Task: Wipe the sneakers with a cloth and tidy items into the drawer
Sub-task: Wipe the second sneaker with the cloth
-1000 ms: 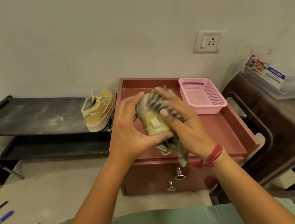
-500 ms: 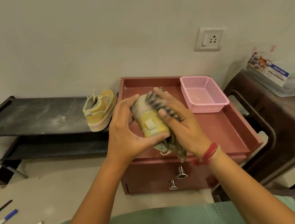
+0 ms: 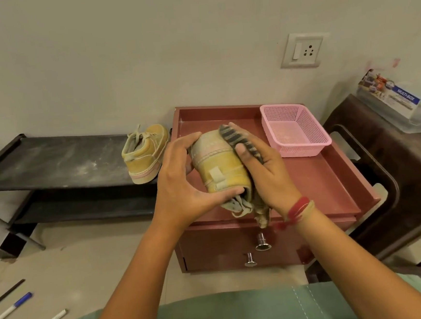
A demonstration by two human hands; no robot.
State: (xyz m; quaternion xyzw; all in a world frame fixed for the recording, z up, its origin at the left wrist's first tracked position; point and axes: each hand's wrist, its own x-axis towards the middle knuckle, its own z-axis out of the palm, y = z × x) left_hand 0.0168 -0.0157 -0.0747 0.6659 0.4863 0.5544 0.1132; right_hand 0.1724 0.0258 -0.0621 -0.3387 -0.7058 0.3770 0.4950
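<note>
- Here, above the rimmed top of a red drawer cabinet [image 3: 331, 175], we see a person's two bare hands working on a yellow sneaker [image 3: 220, 166] held in the air, its heel end nearest us and its laces hanging down.
- The left hand [image 3: 181, 184] grips the sneaker from the left. The thumb is hooked at the near opening and the fingers are curled round the far end.
- The right hand [image 3: 266, 177] holds a striped cloth [image 3: 240, 141] pressed against the sneaker's right side, with the thumb laid over it. The cloth's loose end hangs below the wrist, which bears red thread bands [image 3: 299, 209].
- A second sneaker [image 3: 145, 154] of the same yellow stands upright at the right end of a dusty black shelf [image 3: 53, 161], just left of the cabinet.
- We note a pink mesh basket [image 3: 295, 132] on the cabinet top in the far right corner, well apart from the hands.
- Two metal knobs [image 3: 261, 243] show on the cabinet's near face, one above the other.
- Pens [image 3: 11, 309] lie on the floor at near left.
- At right stands a dark stool [image 3: 394, 170] with a clear plastic box [image 3: 396, 99] on top. A switch and socket plate [image 3: 301, 50] is fixed to the far wall.
</note>
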